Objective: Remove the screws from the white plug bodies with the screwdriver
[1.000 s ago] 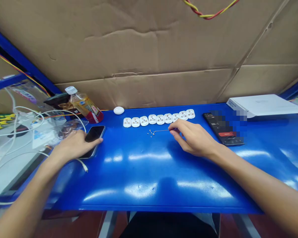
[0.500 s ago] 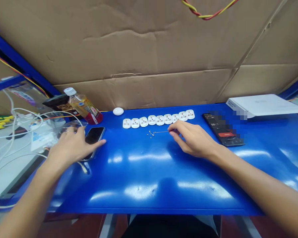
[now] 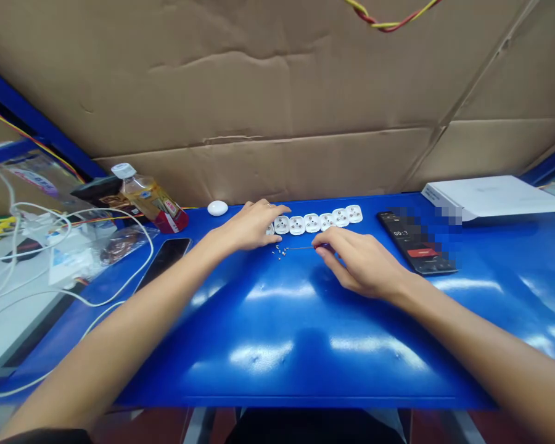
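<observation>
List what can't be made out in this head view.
White plastic socket faces: the row's left end is hidden under the left hand.
Thin metal tool: grip hidden by the right hand.
Tiny silver screws: too small to identify.
Black rectangular phone: screen partly pixelated.

Bench (image 3: 305, 382): socket covers (image 3: 326, 221) in a row along the back, screws (image 3: 280, 251) just in front. Phone (image 3: 166, 262) left of them, bottle (image 3: 150, 206) behind it. Second phone (image 3: 409, 240) to the right, box (image 3: 490, 196) behind that. Cables (image 3: 136, 280) far left. Cardboard (image 3: 259, 92) behind everything.
</observation>
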A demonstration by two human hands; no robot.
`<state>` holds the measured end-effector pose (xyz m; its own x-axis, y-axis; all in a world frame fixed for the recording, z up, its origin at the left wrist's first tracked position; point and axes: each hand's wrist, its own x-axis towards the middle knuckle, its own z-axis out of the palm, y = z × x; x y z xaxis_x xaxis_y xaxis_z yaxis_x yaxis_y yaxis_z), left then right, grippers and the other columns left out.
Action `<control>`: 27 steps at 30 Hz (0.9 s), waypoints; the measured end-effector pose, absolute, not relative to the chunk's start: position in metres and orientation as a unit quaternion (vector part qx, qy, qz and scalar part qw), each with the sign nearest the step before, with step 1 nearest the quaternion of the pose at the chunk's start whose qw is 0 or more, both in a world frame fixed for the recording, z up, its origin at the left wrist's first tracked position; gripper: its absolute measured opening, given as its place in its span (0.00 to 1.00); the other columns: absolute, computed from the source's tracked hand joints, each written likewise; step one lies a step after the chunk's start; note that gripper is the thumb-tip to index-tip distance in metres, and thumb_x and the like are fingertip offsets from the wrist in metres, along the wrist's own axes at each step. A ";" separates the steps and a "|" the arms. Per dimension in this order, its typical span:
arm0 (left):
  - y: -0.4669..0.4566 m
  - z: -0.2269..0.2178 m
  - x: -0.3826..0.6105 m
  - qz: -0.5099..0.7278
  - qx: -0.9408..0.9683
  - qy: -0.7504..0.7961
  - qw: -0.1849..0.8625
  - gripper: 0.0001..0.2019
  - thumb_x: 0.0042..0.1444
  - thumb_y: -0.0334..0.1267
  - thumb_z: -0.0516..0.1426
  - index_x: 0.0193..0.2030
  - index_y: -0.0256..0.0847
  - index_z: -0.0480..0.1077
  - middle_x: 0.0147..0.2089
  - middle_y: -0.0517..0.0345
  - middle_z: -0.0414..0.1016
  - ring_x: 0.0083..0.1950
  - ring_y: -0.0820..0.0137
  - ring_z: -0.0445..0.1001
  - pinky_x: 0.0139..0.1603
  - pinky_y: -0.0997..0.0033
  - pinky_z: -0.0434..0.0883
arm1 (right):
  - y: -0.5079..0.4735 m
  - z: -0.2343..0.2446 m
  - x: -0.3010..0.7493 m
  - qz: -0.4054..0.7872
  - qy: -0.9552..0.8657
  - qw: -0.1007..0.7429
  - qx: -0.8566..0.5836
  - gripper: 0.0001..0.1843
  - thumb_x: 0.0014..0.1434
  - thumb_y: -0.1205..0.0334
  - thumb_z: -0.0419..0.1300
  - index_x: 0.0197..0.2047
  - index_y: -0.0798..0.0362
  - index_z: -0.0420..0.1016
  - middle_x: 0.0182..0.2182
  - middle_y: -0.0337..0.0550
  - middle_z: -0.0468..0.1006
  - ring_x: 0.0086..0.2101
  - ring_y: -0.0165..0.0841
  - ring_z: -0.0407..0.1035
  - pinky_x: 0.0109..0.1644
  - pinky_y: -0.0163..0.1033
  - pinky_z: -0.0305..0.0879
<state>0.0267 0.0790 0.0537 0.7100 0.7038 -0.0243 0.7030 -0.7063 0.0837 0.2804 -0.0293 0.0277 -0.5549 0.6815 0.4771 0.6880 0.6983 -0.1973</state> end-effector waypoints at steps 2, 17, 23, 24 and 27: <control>0.085 0.056 0.032 -0.010 0.924 0.380 0.051 0.31 0.63 0.43 0.62 0.72 0.43 0.63 0.67 0.43 0.73 0.66 0.50 0.72 0.65 0.51 0.67 | -0.029 0.028 0.281 0.003 -0.880 0.263 -0.395 0.08 0.74 0.62 0.51 0.49 0.51 0.70 0.42 0.48 0.82 0.40 0.40 0.78 0.40 0.43 0.69; 0.055 0.099 0.027 0.107 0.911 0.392 0.071 0.17 0.60 0.41 0.61 0.54 0.43 0.80 0.50 0.53 0.84 0.49 0.56 0.81 0.50 0.60 0.72 | -0.026 0.026 0.284 0.006 -0.855 0.306 -0.419 0.07 0.74 0.61 0.52 0.48 0.50 0.70 0.40 0.46 0.83 0.36 0.38 0.78 0.37 0.41 0.68; -0.006 0.054 0.011 0.083 0.901 0.385 0.181 0.21 0.60 0.47 0.65 0.58 0.46 0.77 0.54 0.51 0.83 0.54 0.54 0.81 0.54 0.57 0.75 | -0.030 0.027 0.282 -0.063 -0.842 0.356 -0.401 0.05 0.70 0.63 0.56 0.42 0.50 0.73 0.27 0.37 0.82 0.22 0.31 0.73 0.27 0.37 0.61; -0.009 0.045 0.009 0.084 0.900 0.382 0.191 0.21 0.61 0.47 0.65 0.59 0.45 0.76 0.55 0.51 0.82 0.55 0.54 0.80 0.55 0.56 0.75 | -0.031 0.027 0.281 -0.070 -0.841 0.364 -0.395 0.05 0.70 0.63 0.56 0.41 0.50 0.73 0.26 0.36 0.82 0.21 0.30 0.72 0.27 0.37 0.61; -0.008 0.031 0.006 0.117 0.896 0.378 0.200 0.24 0.61 0.52 0.66 0.61 0.46 0.75 0.57 0.50 0.81 0.57 0.54 0.78 0.58 0.55 0.74 | -0.035 0.030 0.279 -0.076 -0.841 0.377 -0.380 0.05 0.70 0.64 0.58 0.41 0.50 0.74 0.24 0.34 0.81 0.20 0.29 0.72 0.26 0.36 0.62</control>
